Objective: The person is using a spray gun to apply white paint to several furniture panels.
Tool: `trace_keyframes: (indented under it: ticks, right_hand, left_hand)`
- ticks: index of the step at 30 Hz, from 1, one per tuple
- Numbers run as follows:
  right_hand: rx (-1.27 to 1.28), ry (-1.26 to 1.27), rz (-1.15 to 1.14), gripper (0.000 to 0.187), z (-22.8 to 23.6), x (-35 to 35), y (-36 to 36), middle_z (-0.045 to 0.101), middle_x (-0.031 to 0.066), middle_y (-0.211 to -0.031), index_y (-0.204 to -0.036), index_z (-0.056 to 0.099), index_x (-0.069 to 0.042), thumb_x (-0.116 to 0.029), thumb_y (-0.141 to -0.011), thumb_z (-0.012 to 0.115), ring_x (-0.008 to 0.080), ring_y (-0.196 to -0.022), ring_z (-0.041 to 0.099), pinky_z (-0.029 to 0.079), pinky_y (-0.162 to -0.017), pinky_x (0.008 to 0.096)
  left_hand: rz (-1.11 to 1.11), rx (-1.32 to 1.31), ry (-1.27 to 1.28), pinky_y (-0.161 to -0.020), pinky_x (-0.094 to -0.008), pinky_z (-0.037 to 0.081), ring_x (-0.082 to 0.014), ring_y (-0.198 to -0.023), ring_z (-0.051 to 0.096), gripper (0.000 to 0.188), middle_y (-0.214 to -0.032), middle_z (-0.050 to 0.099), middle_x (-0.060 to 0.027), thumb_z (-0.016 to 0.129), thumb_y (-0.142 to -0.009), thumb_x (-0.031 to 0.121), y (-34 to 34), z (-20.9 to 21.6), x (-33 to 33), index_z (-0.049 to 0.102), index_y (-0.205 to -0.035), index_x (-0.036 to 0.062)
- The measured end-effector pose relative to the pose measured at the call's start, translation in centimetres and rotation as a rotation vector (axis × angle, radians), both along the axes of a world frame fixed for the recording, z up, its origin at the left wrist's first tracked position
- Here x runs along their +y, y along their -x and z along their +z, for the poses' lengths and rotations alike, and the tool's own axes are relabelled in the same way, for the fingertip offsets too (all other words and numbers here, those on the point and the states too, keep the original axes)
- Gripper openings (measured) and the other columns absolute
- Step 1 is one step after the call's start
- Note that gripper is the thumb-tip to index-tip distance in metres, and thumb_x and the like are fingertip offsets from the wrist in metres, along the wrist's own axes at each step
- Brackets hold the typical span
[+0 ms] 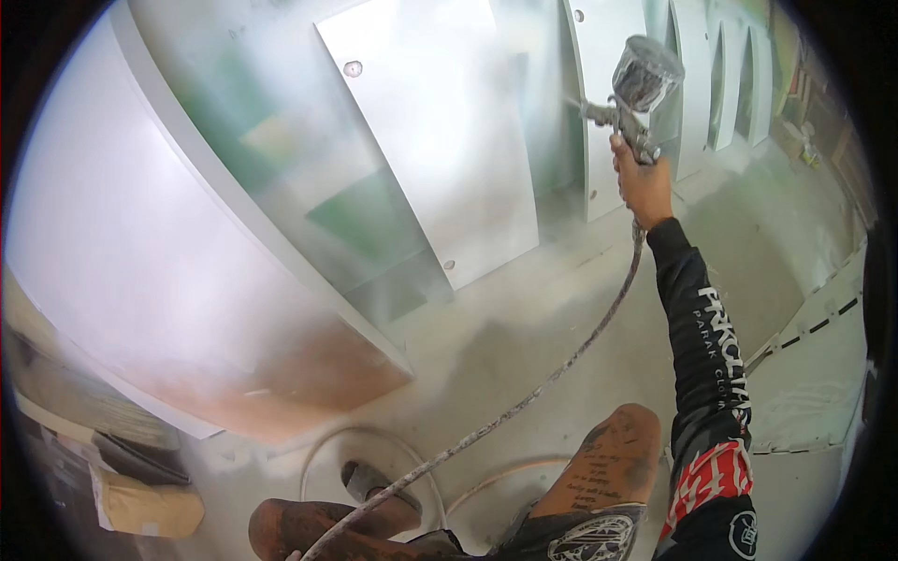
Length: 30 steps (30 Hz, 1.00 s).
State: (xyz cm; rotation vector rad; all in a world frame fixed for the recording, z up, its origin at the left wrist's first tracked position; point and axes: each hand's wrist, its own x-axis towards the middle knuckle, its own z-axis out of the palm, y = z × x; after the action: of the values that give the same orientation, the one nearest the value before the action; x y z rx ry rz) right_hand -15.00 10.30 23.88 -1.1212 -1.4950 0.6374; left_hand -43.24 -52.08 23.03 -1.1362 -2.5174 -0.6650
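My right hand (645, 187) grips the handle of a spray gun (622, 122), with its metal cup (647, 70) on top and its nozzle pointing left. Mist hangs in front of the nozzle. From the handle a paint-spattered air hose (524, 404) runs down across my knee to the lower edge. There, a sliver of my left hand (294, 556) shows against the hose; the rest is cut off. Left of the gun leans a white panel (440, 131) with a round hole near two of its corners. A larger panel (140, 243), white above and brown along its lower end, stands nearer.
More white panels (692, 93) lean in a row at the far right. Loops of hose (323, 439) lie on the dusty floor (505, 355) by my foot. A cardboard box (148, 505) sits at the lower left. Pale sheets (804, 393) lie at the right.
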Motion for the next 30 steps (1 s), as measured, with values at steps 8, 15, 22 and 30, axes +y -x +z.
trace_keyframes:
  ticks: [8,15,22,30]
  right_hand:
    - [-0.228,0.177,-0.095,0.037,-6.8,-0.6,-1.5,0.065,0.0093,-0.068,-0.091,0.068,0.003,-0.035,-0.089,0.067,0.0176,-0.063,0.059,0.047,-0.062,0.034]
    - [-0.339,0.334,-0.057,0.042,-10.2,-3.0,-1.3,0.069,0.0234,-0.091,-0.103,0.068,0.001,-0.037,-0.087,0.067,0.0339,-0.087,0.068,0.051,-0.075,0.038]
    - [-0.576,0.342,-0.005,0.057,-13.8,-1.5,-5.4,0.066,0.0298,-0.088,-0.094,0.066,0.008,-0.048,-0.085,0.065,0.0444,-0.09,0.064,0.05,-0.078,0.0463]
    - [-0.566,0.167,-0.107,0.056,-1.4,2.8,-2.5,0.061,0.0246,-0.062,-0.07,0.062,0.008,-0.046,-0.084,0.067,0.0412,-0.064,0.063,0.048,-0.063,0.0457]
  left_hand:
    - [-0.085,0.045,0.02,-0.057,-0.0396,0.049,-0.031,-0.061,0.059,0.028,-0.077,0.064,-0.0147,0.062,-0.09,0.028,1.7,4.9,2.5,0.069,-0.095,0.0018]
    - [-0.078,0.1,0.072,-0.051,-0.0383,0.046,-0.0281,-0.055,0.055,0.026,-0.069,0.059,-0.0114,0.064,-0.088,0.028,2.2,7.9,2.9,0.069,-0.097,0.0035]
    - [-0.134,0.104,0.024,-0.049,-0.0373,0.045,-0.0257,-0.053,0.053,0.024,-0.068,0.056,-0.0102,0.064,-0.087,0.027,1.9,7.6,2.4,0.068,-0.097,0.0053]
    - [-0.148,0.091,0.001,-0.05,-0.0387,0.046,-0.0282,-0.053,0.055,0.026,-0.07,0.059,-0.0115,0.064,-0.088,0.028,3.3,4.7,1.4,0.068,-0.098,0.0049]
